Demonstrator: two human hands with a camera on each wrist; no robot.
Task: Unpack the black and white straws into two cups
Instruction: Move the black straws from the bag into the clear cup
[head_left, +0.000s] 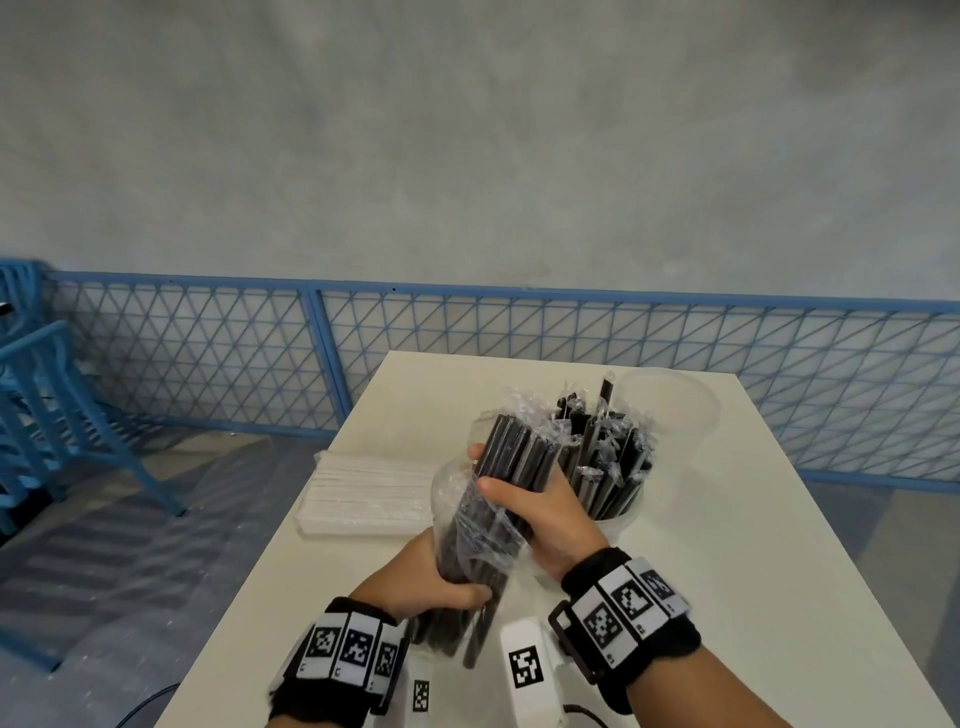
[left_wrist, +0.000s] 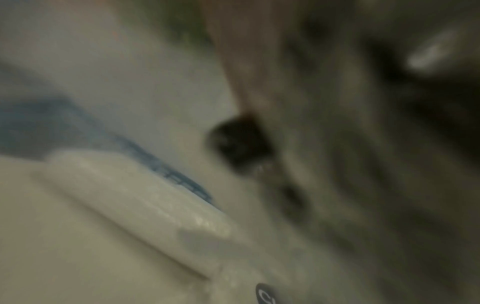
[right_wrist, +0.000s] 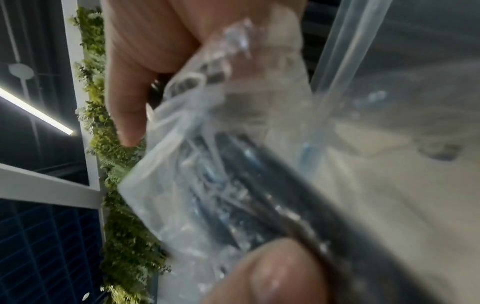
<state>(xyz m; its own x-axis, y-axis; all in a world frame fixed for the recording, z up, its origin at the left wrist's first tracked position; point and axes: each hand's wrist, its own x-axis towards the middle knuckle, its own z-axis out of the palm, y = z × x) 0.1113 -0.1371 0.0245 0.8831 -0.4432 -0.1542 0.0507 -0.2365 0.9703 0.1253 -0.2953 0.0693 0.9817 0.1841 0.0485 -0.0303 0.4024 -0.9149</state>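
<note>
A bundle of black straws (head_left: 511, 467) in a clear plastic bag (head_left: 467, 525) is held tilted above the white table (head_left: 727, 545). My left hand (head_left: 431, 582) grips the bag's lower end. My right hand (head_left: 540, 504) grips the straws higher up, thumb across them. Behind stands a clear cup (head_left: 618, 499) holding several wrapped black straws (head_left: 602, 447). A second clear cup (head_left: 670, 410), empty as far as I can see, stands at the back right. A pack of white straws (head_left: 363, 493) lies at the left. The right wrist view shows the bag (right_wrist: 207, 185) and my thumb (right_wrist: 272, 273) close up. The left wrist view is blurred.
A blue mesh fence (head_left: 208, 358) runs behind the table, with a blue chair (head_left: 47, 415) at the left. The table's left edge is close to the white straw pack. White tagged blocks (head_left: 527, 670) sit at the near edge.
</note>
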